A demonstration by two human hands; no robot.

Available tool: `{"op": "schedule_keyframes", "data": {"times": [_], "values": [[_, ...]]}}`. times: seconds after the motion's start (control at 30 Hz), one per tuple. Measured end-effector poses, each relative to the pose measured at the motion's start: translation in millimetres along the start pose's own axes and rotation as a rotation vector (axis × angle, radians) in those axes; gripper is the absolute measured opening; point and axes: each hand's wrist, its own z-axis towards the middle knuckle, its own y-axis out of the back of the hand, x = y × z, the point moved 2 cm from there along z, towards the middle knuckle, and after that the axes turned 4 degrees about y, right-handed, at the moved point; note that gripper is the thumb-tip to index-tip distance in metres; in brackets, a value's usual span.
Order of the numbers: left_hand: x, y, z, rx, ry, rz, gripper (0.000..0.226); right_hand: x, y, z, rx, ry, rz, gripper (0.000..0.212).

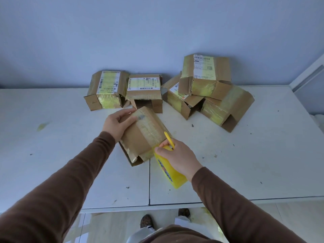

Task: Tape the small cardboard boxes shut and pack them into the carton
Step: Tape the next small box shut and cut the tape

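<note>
A small cardboard box (140, 137) lies tilted on the white table (245, 163), with a strip of clear tape running down its top. My left hand (116, 124) grips the box's far left corner. My right hand (177, 157) holds a yellow tape dispenser (171, 174) against the box's near right edge, where the tape strip ends. Several more small boxes stand along the wall: one at the back left (105, 92), one beside it (144, 92) with an open front flap, and a stack of three at the right (206, 90). No carton is in view.
The table's near edge (140, 210) runs just in front of my legs and shoes. A seam (149, 183) divides the tabletop into two panels. A yellowish scrap (42, 126) lies at the left. A white frame (308, 76) stands at the far right.
</note>
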Motion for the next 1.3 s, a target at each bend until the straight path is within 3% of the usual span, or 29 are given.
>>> {"op": "schedule_keyframes", "data": {"times": [0.17, 0.27, 0.33, 0.4, 0.5, 0.57, 0.63, 0.7, 0.77, 0.9, 1.03, 1.2, 1.3], "values": [[-11, 11, 24, 0.023, 0.166, -0.097, 0.020, 18, 13, -10, 0.069, 0.027, 0.208, 0.031], [-3, 20, 30, 0.151, 0.417, -0.082, 0.031, 45, 39, -17, 0.070, 0.134, 0.325, 0.025], [4, 17, 26, 0.177, 0.555, -0.103, 0.030, 68, 57, -17, 0.077, 0.220, 0.383, 0.033], [-1, 15, 23, 0.050, 0.476, -0.059, 0.018, 89, 65, -11, 0.087, 0.307, 0.394, 0.038], [-31, 33, 13, -0.185, 0.170, -0.015, 0.036, 111, 65, 2, 0.108, 0.419, 0.342, 0.041], [-52, 50, 0, -0.091, -0.039, -0.018, 0.056, 121, 60, 10, 0.135, 0.447, 0.320, 0.044], [-64, 53, -17, 0.123, -0.231, 0.333, 0.084, 129, 54, 17, 0.161, 0.455, 0.324, 0.049], [-64, 42, -32, 0.168, -0.342, 0.738, 0.114, 130, 49, 19, 0.188, 0.474, 0.322, 0.054], [-57, 30, -36, 0.128, -0.315, 0.770, 0.118, 126, 42, 17, 0.214, 0.490, 0.301, 0.057], [-45, 27, -33, 0.054, -0.321, 0.635, 0.101, 112, 35, 13, 0.231, 0.535, 0.334, 0.057], [-41, 35, -27, 0.085, -0.292, 0.651, 0.088, 104, 36, 2, 0.138, 0.587, 0.285, 0.050], [-46, 41, -21, 0.145, -0.229, 0.730, 0.082, 42, 16, -17, 0.092, 0.437, 0.276, 0.043], [-51, 38, -24, 0.189, -0.226, 0.843, 0.092, 26, 5, -8, 0.118, 0.322, 0.275, 0.043]]}}
